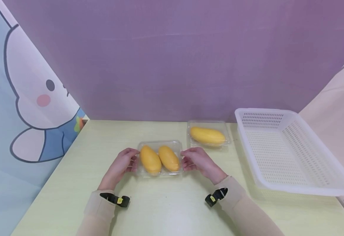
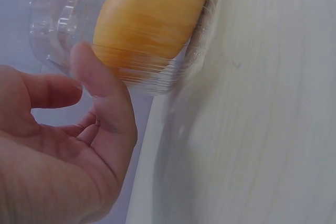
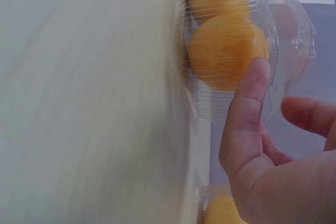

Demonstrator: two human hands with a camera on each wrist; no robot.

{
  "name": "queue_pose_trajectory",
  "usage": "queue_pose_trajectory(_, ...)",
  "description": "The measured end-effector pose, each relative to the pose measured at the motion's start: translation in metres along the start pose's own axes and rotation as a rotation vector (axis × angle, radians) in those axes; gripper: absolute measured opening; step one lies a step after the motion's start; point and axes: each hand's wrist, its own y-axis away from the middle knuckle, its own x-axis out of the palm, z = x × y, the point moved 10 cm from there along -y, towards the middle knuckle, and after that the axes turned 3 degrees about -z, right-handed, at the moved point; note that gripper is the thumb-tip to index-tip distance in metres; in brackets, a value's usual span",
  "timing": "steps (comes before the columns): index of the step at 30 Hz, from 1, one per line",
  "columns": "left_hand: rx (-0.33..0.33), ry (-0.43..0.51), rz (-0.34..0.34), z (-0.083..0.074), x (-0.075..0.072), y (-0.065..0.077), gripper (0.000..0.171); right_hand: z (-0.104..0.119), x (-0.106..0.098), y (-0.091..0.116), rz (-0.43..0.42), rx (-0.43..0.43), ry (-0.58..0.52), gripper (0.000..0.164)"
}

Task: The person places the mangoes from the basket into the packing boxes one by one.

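Observation:
A clear plastic box (image 1: pixel 163 172) with two yellow mangoes (image 1: pixel 150 160) inside sits on the table between both hands. My left hand (image 1: pixel 123 165) holds its left side; in the left wrist view the thumb lies against the ribbed wall and a fingertip is by the rim. My right hand (image 1: pixel 200 162) holds the opposite side, with its thumb on the wall and a fingertip at the rim in the right wrist view. The other fingers are loosely bent and partly hidden. Behind the right hand stands a second clear box (image 1: pixel 227 133) with one yellow mango (image 1: pixel 208 135).
A white perforated plastic basket (image 1: pixel 248 147) stands on the right part of the pale table (image 1: pixel 166 209). A purple backdrop (image 1: pixel 166 65) rises along the table's back edge. On the left hangs a cartoon-printed cloth (image 1: pixel 30 111).

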Motion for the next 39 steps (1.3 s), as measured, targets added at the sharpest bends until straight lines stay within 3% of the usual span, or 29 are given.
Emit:
queue_pose_trajectory(20,0.011,-0.068,-0.038,0.000,0.000,0.002,0.034,-0.004,-0.004,0.001,-0.016,-0.030,-0.041,0.032)
queue_pose_trajectory(31,0.005,-0.096,-0.064,0.000,0.000,0.002,0.031,-0.005,-0.002,0.012,0.075,-0.036,0.005,0.033)
queue_pose_trajectory(39,0.000,-0.103,-0.069,-0.002,-0.001,0.002,0.032,-0.010,0.002,0.025,0.152,-0.010,0.078,0.021)
